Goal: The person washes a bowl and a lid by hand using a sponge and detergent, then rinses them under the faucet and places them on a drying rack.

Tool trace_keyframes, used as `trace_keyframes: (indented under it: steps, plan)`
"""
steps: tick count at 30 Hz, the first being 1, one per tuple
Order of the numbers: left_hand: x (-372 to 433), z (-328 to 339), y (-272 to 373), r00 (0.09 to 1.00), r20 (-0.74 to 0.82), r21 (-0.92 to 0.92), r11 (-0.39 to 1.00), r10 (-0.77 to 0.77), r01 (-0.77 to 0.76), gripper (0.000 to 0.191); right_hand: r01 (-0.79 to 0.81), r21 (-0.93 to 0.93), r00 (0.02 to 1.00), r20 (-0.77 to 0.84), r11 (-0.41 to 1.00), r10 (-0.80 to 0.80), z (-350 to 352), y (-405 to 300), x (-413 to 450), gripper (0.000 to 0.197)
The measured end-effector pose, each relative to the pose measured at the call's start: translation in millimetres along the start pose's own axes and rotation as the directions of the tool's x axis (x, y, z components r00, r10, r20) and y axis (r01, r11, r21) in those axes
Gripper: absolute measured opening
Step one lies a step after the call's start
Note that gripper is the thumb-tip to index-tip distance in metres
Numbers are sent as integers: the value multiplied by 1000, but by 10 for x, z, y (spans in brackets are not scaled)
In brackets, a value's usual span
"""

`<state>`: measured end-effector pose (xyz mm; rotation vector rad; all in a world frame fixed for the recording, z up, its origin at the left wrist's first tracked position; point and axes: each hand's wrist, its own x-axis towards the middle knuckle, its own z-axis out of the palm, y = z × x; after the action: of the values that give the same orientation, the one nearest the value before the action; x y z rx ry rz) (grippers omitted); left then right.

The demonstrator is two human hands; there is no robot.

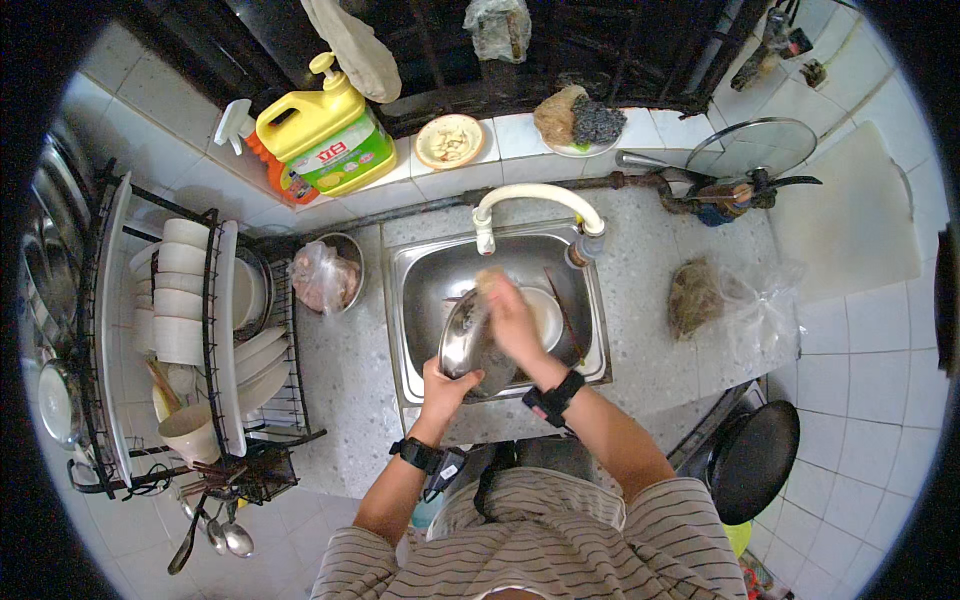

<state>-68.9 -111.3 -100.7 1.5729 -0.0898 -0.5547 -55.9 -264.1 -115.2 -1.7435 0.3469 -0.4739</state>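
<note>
Over the stainless steel sink (420, 262), my left hand (446, 386) grips the near rim of a metal bowl (459, 341), which is tilted on its side. My right hand (514, 322) is at the bowl's opening, blurred by motion. At its fingertips is a small tan pad (491, 280), too blurred to name exactly. Partly behind the right hand, a white bowl (551, 319) lies in the sink. A thin reddish-brown chopstick (564, 311) leans along the sink's right side. The cream faucet (486, 236) arches above, and no water stream can be made out.
A black dish rack (217, 405) with bowls and plates stands left, beside a metal bowl (363, 274) holding bagged meat (326, 277). On the ledge are a yellow detergent jug (337, 142), a garlic dish (450, 161) and scrubbers (574, 116). A plastic bag (757, 300) lies right.
</note>
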Motion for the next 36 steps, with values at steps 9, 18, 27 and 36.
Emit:
trace_keyframes:
  steps: [9,18,27,36]
  plan:
    - [-7,-164,189,999,44,-217,975,-30,38,33,-555,539,832,354,634,428,-399,325,90,34]
    - [256,-88,312,956,287,71,997,-59,40,40,454,-277,806,533,847,-258,-295,-605,65,32]
    - [113,5,565,1000,16,-163,986,-16,18,34,-536,435,802,-6,724,597,-335,54,-28,35]
    - [176,44,145,1000,-14,-138,990,1,-3,36,256,-455,958,237,853,-161,-62,-594,-296,41]
